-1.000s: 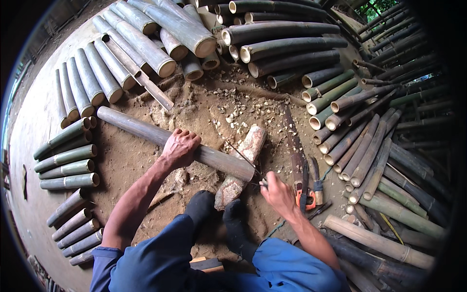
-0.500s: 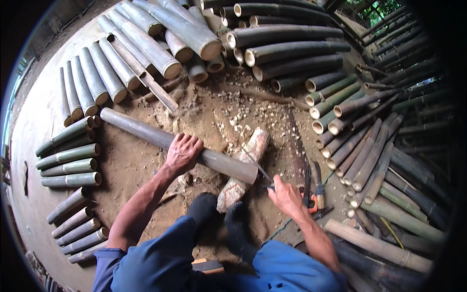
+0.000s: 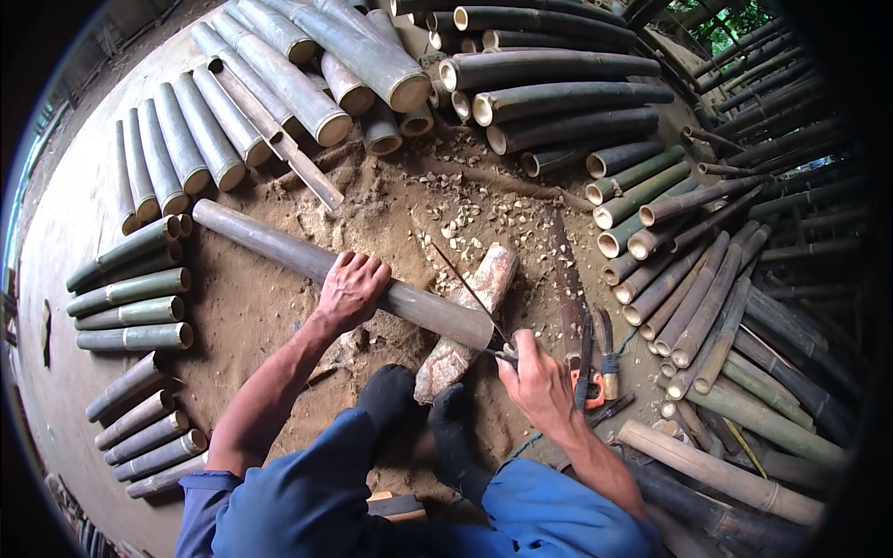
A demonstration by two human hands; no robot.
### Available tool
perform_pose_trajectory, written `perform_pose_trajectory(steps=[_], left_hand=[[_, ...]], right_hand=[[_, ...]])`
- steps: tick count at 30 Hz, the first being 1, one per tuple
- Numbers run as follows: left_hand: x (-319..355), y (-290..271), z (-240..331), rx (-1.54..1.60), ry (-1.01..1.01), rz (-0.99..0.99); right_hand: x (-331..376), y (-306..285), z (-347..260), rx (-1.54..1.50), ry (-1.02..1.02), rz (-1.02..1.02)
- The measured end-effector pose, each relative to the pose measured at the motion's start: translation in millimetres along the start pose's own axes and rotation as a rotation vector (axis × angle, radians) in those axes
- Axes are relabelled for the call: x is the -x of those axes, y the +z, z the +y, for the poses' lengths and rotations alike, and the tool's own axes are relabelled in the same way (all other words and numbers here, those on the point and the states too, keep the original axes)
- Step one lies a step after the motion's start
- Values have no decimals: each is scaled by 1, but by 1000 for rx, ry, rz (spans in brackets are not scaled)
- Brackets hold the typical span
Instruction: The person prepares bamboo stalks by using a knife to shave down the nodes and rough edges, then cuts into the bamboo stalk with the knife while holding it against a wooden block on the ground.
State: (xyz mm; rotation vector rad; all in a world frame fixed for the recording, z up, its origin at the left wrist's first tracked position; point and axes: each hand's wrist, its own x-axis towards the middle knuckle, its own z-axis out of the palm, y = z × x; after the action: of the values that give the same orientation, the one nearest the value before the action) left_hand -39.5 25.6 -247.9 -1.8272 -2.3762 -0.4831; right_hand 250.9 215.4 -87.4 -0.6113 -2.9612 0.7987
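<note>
1. The long bamboo pole (image 3: 307,265) lies slantwise across the dirt floor (image 3: 251,325). Its long axis runs from the far left down toward the near right, where its cut end rests on top of a pale wooden block (image 3: 470,316).

2. The left hand (image 3: 352,290) lies palm-down on the pole about midway along it, fingers curled over the top and pressing it down. It is closed on the pole, not lifted off it.

3. The right hand (image 3: 538,379) sits just beyond the pole's cut end, on the near right side of it, and is the hand nearer that end. It is clenched around the handle of a thin-bladed knife (image 3: 470,296).

4. The blade slants up and away from the right hand, crossing close by the pole's cut end; I cannot tell whether the edge touches the bamboo.

5. So the pole stretches away to the left of the right hand, with its end face turned toward that hand.

6. The person's dark-socked feet (image 3: 419,409) are planted against the near side of the block, just below the pole's end.

7. A saw (image 3: 569,288) and some other hand tools (image 3: 600,358) lie on the ground just right of the block.

8. Cut bamboo sections (image 3: 139,298) lie in rows to the left of the pole, and longer poles (image 3: 558,102) are stacked beyond and to the right.
</note>
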Motion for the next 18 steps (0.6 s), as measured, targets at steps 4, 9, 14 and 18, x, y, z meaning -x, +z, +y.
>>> perform_pose_trajectory(steps=[4, 9, 14, 18], left_hand=[[-6, -1, 4, 17, 4, -17], [-5, 1, -1, 12, 1, -20], [-2, -1, 0, 5, 0, -4], [-4, 2, -2, 5, 14, -8]], right_hand=[[14, 30, 43, 42, -60, -11], [1, 15, 24, 182, 118, -162], [-1, 1, 8, -17, -248, 167], [1, 33, 70, 287, 157, -246]])
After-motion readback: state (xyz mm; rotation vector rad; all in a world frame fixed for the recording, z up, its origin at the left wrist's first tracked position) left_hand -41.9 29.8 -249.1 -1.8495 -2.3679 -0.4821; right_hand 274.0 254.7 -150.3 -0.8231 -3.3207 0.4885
